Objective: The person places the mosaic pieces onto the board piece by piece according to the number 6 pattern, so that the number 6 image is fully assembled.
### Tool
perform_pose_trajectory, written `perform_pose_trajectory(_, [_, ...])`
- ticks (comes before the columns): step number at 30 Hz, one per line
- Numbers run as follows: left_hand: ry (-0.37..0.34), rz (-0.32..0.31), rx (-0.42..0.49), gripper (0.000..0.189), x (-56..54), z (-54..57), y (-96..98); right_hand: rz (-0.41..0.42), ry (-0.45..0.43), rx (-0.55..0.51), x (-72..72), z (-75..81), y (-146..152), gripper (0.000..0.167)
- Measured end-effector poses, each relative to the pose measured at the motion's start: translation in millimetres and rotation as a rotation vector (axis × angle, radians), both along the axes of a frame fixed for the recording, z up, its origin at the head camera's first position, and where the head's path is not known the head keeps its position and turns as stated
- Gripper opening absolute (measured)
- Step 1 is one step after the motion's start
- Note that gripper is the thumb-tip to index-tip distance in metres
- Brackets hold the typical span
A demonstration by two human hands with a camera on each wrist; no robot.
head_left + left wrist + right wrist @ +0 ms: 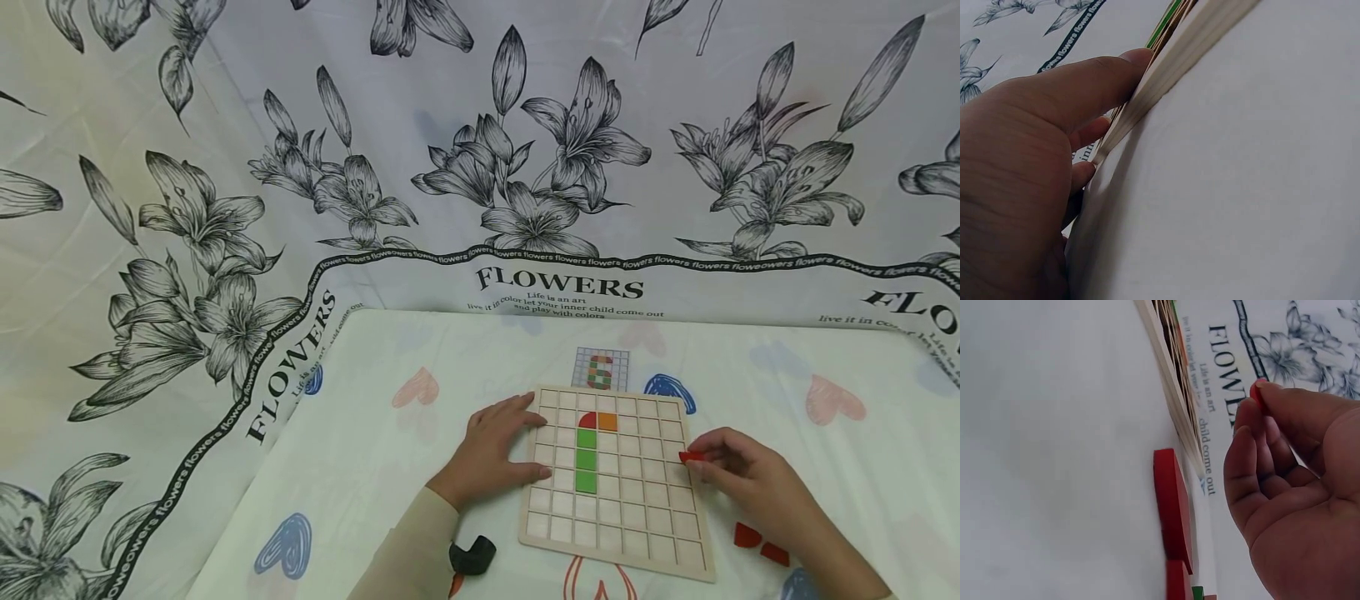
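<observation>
A wooden grid board (645, 518) lies on the table. In its upper left cells sit a red rounded tile (588, 420), an orange square tile (608, 422) and a column of green square tiles (587, 460). My left hand (487, 454) rests at the board's left edge, thumb and fingers spread and touching the rim. Between thumb and fingertips, my right hand (761, 483) pinches a small red tile (690, 457) at the board's right edge. The right wrist view shows this red tile (1256, 395) only in part; its full shape is hidden.
Two red tiles (747, 535) lie right of the board, near my right forearm. A pattern card (617, 358) with a coloured figure is behind the board. A black curved object (472, 557) lies beside my left sleeve. A flower-printed cloth (450, 150) hangs behind the table.
</observation>
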State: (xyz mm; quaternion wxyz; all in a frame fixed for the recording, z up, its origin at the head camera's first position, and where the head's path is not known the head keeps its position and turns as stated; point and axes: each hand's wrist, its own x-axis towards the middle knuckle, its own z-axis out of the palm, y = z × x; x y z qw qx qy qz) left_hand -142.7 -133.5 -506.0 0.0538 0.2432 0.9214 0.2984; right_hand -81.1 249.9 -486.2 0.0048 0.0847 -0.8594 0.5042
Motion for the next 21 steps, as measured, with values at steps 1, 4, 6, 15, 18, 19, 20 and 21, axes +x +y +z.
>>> perform_pose_trajectory(1, [-0.001,0.000,0.001,0.065,-0.1,-0.2,0.0,0.003,0.000,-0.006,0.2,0.0,-1.0,0.017])
perform_pose_trajectory(4, [-0.002,0.001,0.001,0.065,-0.3,-0.8,-0.1,0.019,-0.009,-0.025,1.2,1.1,-3.4,0.017])
perform_pose_trajectory(6, [-0.003,0.001,0.003,0.065,-0.2,-0.9,-0.1,0.015,-0.034,-0.033,1.8,2.8,-5.3,0.016])
perform_pose_trajectory(15, [-0.004,0.001,0.007,0.065,0.6,1.7,0.4,0.037,-0.072,-0.047,3.9,7.9,-13.8,0.018])
perform_pose_trajectory(18, [-0.001,0.000,0.007,0.064,0.6,2.4,0.4,0.049,-0.049,-0.066,5.6,7.0,-16.0,0.019])
perform_pose_trajectory(19, [0.000,0.000,0.007,0.064,0.5,2.3,0.4,0.050,-0.042,-0.071,6.1,7.1,-16.5,0.019])
perform_pose_trajectory(20, [0.000,0.000,0.006,0.064,0.6,2.3,0.3,0.054,-0.037,-0.076,6.6,7.2,-16.9,0.018])
perform_pose_trajectory(21, [-0.001,0.001,0.005,0.064,0.6,2.1,0.3,0.059,-0.038,-0.080,6.8,7.4,-17.5,0.017])
